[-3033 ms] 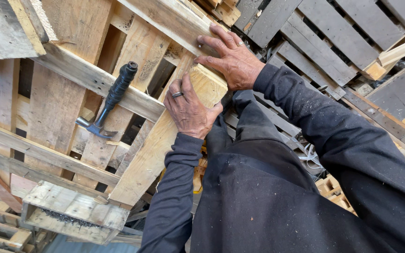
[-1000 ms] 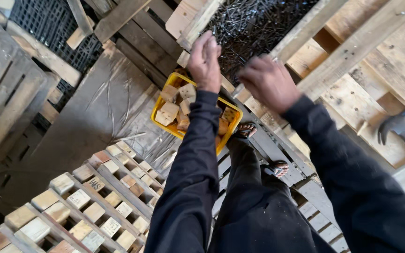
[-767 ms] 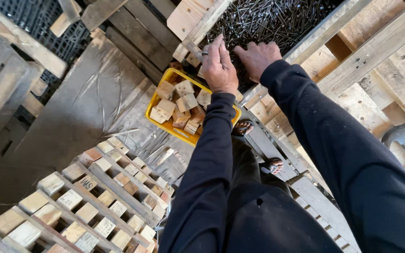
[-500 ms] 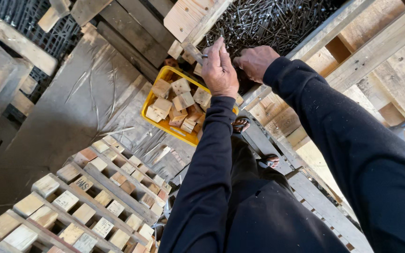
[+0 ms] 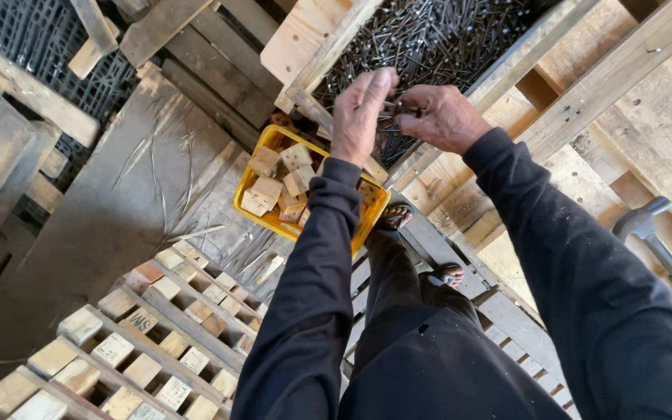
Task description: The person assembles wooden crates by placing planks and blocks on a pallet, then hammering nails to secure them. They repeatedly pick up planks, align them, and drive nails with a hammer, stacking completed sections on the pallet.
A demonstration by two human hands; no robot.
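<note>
**A:** What are the two hands doing?

**B:** They meet over a big heap of dark metal nails. The heap lies in a wooden box made of pale boards, up at the top edge of the view. The left hand is raised, with its fingers close together and a few nails pinched at the tips. The right hand is curled, and its fingertips nip the same little bunch of nails from the other side.

**A:** So the nails are held?

**B:** Yes, a small bunch sits between both hands, just above the near edge of the heap. The rest lie loose in the box.

**A:** How far along does the work look?

**B:** I think only the picking up is done. The bunch is out of the heap, but none of those nails is in any wood yet, as far as I can see. The heap looks very full.

**A:** What is close by?

**B:** Right under the left arm is a yellow plastic crate full of small pale wooden blocks. It rests on a grey wooden board. Near the bottom left corner is a wooden pallet with rows of square blocks. At the right edge a dark hammer rests on pale planks, well apart from both hands. The person's feet in sandals stand on slats below.
</note>
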